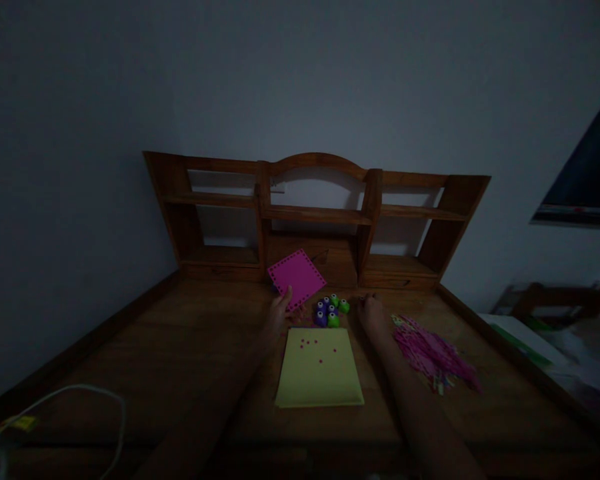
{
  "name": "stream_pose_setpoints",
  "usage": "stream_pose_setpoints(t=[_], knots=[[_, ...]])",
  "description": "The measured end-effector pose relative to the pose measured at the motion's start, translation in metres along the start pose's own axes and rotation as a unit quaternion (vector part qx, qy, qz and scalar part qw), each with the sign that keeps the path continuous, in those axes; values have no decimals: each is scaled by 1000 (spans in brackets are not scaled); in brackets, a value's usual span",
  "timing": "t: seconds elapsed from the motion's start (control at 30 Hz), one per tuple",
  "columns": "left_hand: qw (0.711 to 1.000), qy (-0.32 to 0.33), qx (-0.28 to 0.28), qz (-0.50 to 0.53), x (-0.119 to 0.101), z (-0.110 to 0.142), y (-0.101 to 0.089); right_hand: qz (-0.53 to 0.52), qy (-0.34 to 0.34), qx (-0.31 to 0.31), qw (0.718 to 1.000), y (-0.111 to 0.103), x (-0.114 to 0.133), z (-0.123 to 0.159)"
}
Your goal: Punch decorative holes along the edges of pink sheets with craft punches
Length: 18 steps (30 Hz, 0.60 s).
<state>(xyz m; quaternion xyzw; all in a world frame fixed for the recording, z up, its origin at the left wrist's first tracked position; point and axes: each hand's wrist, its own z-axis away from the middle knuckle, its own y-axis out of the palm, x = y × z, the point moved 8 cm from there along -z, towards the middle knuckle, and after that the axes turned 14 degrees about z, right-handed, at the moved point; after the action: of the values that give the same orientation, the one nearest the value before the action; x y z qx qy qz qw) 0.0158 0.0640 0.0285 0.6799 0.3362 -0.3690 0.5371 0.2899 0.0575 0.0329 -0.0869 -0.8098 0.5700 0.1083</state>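
Observation:
My left hand (pixel 281 308) grips the lower corner of a pink foam square (pixel 296 277), its thumb on the front face. Small holes run along the square's edges, and it is tilted up above the desk. To the right, my right hand (pixel 371 311) rests low over the desk with curled fingers; whatever they hold is hidden or too small to name. Between the hands stand several purple toys with round eyes (pixel 321 318) and green toys with eyes (pixel 333 320). A stack of yellow sheets (pixel 320 383) lies in front of them, with several tiny pink dots on top.
A heap of pink strips (pixel 430 350) with pale pieces lies right of my right forearm. Behind stands a wooden shelf unit (pixel 315 215) on the wooden desk (pixel 180 360). A white cable (pixel 80 387) loops at the front left. A chair (pixel 570 300) is at right.

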Motion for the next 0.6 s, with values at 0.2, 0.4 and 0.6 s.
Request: stream_pose_setpoints(t=[0.2, 0.4, 0.6], knots=[[1000, 1, 3, -9, 0, 1, 0, 12, 2, 17, 1000, -7, 4, 5], [1000, 2, 2, -5, 3, -1, -3, 25, -2, 30, 999, -11, 9, 8], [1000, 3, 8, -6, 1, -1, -1, 20, -7, 18, 1000, -11, 9, 9]])
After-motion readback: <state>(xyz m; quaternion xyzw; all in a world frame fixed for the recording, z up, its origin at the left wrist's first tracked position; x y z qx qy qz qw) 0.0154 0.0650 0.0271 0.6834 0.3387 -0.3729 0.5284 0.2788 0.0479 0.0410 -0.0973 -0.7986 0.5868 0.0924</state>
